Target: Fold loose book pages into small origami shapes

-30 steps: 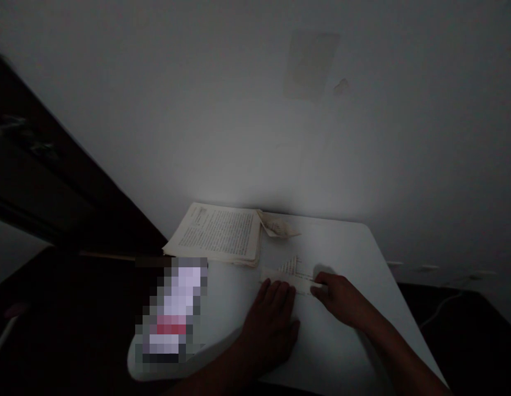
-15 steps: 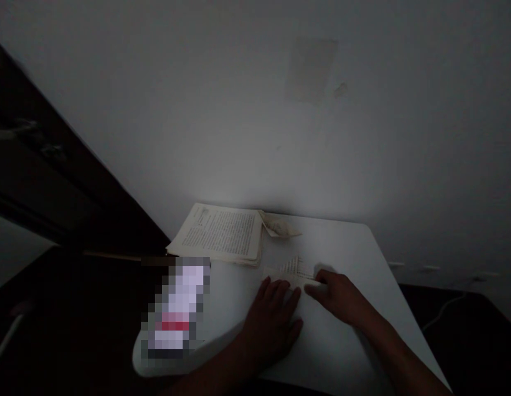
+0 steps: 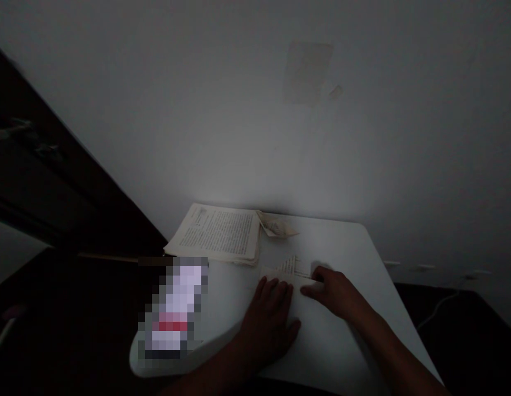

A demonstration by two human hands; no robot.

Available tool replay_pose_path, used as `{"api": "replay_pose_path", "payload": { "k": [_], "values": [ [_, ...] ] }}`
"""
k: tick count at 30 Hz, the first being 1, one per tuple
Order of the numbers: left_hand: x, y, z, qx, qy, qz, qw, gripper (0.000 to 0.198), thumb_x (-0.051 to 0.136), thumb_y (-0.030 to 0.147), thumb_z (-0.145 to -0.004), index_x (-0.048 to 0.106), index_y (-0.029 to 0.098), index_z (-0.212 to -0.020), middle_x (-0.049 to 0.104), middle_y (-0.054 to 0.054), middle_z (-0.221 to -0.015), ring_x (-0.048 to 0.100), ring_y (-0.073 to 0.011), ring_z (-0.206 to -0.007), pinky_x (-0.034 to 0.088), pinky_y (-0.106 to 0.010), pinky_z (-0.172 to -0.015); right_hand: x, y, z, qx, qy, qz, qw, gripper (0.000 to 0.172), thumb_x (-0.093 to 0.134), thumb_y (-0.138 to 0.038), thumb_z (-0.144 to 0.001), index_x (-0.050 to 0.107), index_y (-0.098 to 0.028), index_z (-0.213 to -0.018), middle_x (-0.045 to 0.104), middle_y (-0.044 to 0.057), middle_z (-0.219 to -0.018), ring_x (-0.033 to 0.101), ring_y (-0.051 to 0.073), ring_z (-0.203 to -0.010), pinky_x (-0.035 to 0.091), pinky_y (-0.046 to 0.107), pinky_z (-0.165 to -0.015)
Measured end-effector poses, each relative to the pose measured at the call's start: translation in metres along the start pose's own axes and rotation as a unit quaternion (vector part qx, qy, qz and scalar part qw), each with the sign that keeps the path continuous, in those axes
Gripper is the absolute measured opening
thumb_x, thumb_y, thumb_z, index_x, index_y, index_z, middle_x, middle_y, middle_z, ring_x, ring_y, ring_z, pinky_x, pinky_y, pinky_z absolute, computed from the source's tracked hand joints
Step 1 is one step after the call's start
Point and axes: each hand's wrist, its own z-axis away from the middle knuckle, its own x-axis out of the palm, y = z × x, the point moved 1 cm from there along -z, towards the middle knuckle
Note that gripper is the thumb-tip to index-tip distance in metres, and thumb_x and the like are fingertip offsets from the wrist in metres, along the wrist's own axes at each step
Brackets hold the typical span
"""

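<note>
A folded sheet of printed paper [image 3: 289, 268] lies on the white table in front of me, with a triangular printed part pointing away from me. My left hand [image 3: 272, 311] rests palm down, its fingertips pressing on the paper's near edge and its thumb out to the side. At the paper's right end, my right hand [image 3: 327, 289] pinches the edge between thumb and fingers. Beyond the hands sits another folded piece of printed paper [image 3: 279, 226], beside a stack of printed pages [image 3: 220, 234].
A blurred-out, phone-like bright screen [image 3: 176, 308] lies at the left of the white table [image 3: 338, 236]. Behind the table rises a pale wall [image 3: 222, 137] with a patch mark. A dark door [image 3: 65, 165] stands at left, and a cable [image 3: 440, 308] hangs at right.
My left fingers have drawn closer together on the paper's near edge. The right hand keeps its pinch at the right end. The whole view has shifted slightly.
</note>
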Motion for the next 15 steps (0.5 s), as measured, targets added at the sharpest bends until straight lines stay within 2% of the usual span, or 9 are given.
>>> {"api": "replay_pose_path", "payload": {
  "k": [4,9,15],
  "values": [
    [0.003,-0.001,0.003,-0.009,0.014,-0.015,1.0,0.055,0.044,0.046,-0.084,0.044,0.014,-0.128,0.05,-0.013,-0.126,0.04,-0.0323,-0.119,0.031,-0.05,-0.102,-0.003,0.011,0.005,-0.007,-0.005,-0.04,0.999,0.021,0.063,-0.039,-0.07,0.056,-0.02,-0.077,0.065,0.003,-0.071,0.059,0.019,-0.067,0.039,0.027,-0.06],
    [0.006,-0.005,0.01,-0.008,0.047,-0.044,0.998,0.058,0.05,0.046,-0.08,0.043,0.017,-0.13,0.047,-0.014,-0.127,0.035,-0.0366,-0.122,0.03,-0.057,-0.099,-0.004,0.026,0.009,0.0,-0.012,-0.08,0.997,0.019,0.063,-0.036,-0.068,0.052,-0.021,-0.072,0.061,-0.001,-0.063,0.056,0.016,-0.059,0.038,0.026,-0.056],
    [0.006,-0.008,0.013,-0.017,0.06,-0.041,0.997,0.061,0.054,0.048,-0.077,0.043,0.02,-0.13,0.044,-0.014,-0.128,0.027,-0.0387,-0.125,0.032,-0.058,-0.097,-0.007,0.037,0.011,0.004,-0.017,-0.1,0.995,0.019,0.063,-0.034,-0.067,0.049,-0.021,-0.066,0.056,-0.003,-0.058,0.052,0.014,-0.056,0.035,0.024,-0.052]
  ]
}}
